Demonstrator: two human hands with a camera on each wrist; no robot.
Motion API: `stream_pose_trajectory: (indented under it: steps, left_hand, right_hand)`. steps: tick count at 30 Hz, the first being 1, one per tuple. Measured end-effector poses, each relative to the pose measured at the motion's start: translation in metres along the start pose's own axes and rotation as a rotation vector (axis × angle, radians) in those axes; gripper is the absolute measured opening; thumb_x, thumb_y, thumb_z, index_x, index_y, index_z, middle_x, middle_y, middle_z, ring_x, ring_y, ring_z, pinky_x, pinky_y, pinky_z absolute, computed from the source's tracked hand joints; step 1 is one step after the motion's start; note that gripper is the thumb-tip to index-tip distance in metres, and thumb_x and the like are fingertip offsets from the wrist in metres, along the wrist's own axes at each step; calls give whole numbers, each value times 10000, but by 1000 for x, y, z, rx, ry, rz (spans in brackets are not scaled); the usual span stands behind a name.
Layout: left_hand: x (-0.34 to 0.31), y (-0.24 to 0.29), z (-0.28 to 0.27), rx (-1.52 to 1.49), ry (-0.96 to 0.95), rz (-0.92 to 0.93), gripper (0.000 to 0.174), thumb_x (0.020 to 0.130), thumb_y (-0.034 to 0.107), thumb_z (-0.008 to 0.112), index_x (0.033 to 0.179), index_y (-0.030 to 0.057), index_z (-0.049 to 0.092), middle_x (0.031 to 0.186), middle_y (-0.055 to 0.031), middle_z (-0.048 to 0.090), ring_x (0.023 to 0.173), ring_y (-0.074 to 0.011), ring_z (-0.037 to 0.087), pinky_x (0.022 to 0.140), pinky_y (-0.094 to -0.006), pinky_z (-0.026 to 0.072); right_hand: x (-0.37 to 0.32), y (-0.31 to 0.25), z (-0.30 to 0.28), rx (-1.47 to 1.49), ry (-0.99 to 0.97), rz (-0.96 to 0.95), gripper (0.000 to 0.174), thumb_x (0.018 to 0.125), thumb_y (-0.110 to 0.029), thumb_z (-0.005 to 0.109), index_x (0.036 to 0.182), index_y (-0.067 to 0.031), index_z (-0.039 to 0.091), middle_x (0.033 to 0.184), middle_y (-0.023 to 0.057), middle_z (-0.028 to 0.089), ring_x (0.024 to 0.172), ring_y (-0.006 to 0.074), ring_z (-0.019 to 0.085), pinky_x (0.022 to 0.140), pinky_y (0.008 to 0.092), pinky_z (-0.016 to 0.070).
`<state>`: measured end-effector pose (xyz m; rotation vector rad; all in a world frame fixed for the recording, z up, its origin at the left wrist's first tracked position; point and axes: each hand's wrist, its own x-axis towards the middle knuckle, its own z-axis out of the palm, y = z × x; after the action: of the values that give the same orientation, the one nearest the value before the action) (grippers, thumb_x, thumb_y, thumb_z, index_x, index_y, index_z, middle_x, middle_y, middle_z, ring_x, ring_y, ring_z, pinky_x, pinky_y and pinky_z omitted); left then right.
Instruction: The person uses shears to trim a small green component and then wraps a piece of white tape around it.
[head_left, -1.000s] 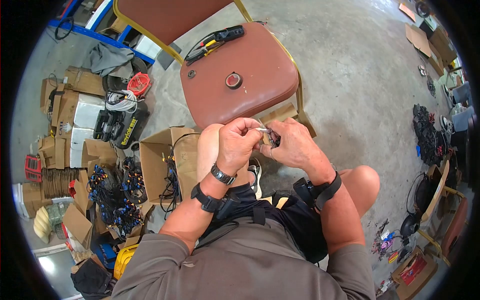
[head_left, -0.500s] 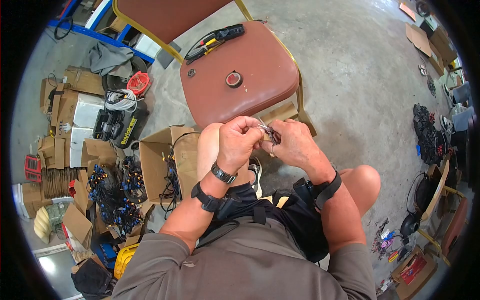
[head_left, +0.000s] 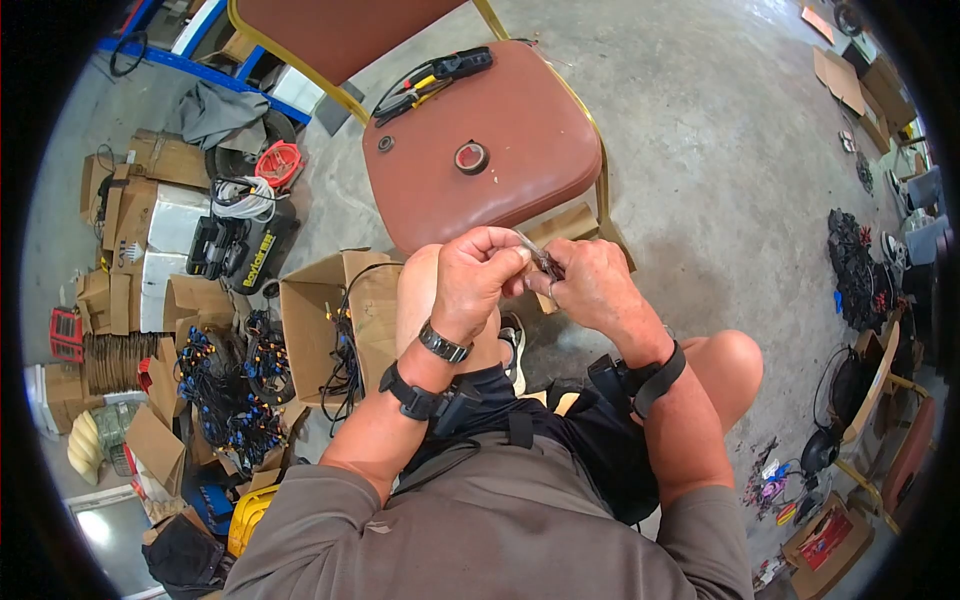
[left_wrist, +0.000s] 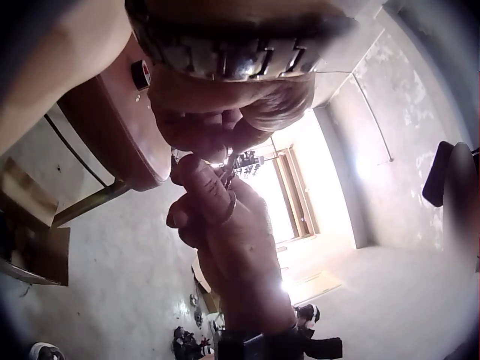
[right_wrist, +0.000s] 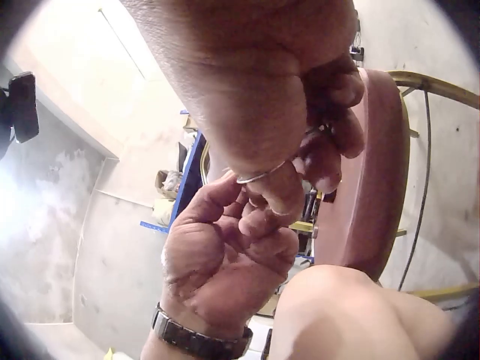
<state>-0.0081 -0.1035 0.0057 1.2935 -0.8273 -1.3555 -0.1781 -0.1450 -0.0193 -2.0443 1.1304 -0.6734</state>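
Note:
Both hands meet over the lap, between the knees and the chair. The left hand pinches the thin pale end of a small item between thumb and fingers. Beside it the right hand, with a ring on one finger, grips a small dark item that looks like wire or a small tool; which cannot be told. In the left wrist view the right hand comes up from below to the left hand's fingertips. The right wrist view shows the left hand palm up under the right hand, fingertips hiding most of the item.
On the brown chair seat lie a tape roll, a small dark ring and a black-yellow tool with cable. Left of the knees stands an open cardboard box with cables, near more boxes and wire bundles.
The white bit seen at the left fingertips a second ago is less visible. The right hand has shifted slightly around the dark item; both hands remain together.

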Motion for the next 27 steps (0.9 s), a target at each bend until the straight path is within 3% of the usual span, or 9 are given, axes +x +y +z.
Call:
stream_pose_trajectory:
  steps: [3,9,12,15,18,27]
  left_hand:
    - [-1,2,2,57,-2,-38,73,897,50,634,932,3,678,768,-47,673,564,-102,582,522,-218,448]
    - [2,-2,-1,43,-16,-87,98,904,68,613,933,6,682,743,-43,662,549,-101,561,515,-219,437]
    - [0,-2,0,93,8,-49,94,900,66,608,921,7,678,730,-40,654,552,-96,559,515,-217,435]
    - [0,-5,-3,132,-38,-24,89,895,66,608,905,5,672,722,-36,648,553,-86,556,517,-213,434]
    - [2,-5,-6,123,-87,-35,68,878,26,620,902,-6,675,726,-21,649,547,-61,554,495,-203,438]
    - [4,3,-10,166,-152,-60,58,874,23,646,906,-7,683,697,-5,631,545,-52,546,478,-200,423]
  right_hand:
    - [1,1,-1,-72,-41,17,290,781,-311,753,809,-40,653,700,171,669,713,379,676,659,479,525]
    - [1,0,1,-179,-5,-7,285,792,-306,737,813,-36,649,702,178,674,716,373,683,672,477,533]
    - [0,-2,0,-178,-15,-11,290,772,-300,752,813,-34,644,697,180,670,721,374,681,682,478,533]
    - [-3,-1,2,-130,94,-84,245,706,-249,775,748,-49,639,640,119,627,687,333,645,631,458,522]
    - [-3,-6,-6,-98,34,-81,312,692,-272,777,823,-28,633,733,161,674,783,366,646,710,461,535]
    - [-3,-6,-9,-48,0,-99,303,660,-251,799,812,-35,650,780,139,682,836,333,640,740,451,534]
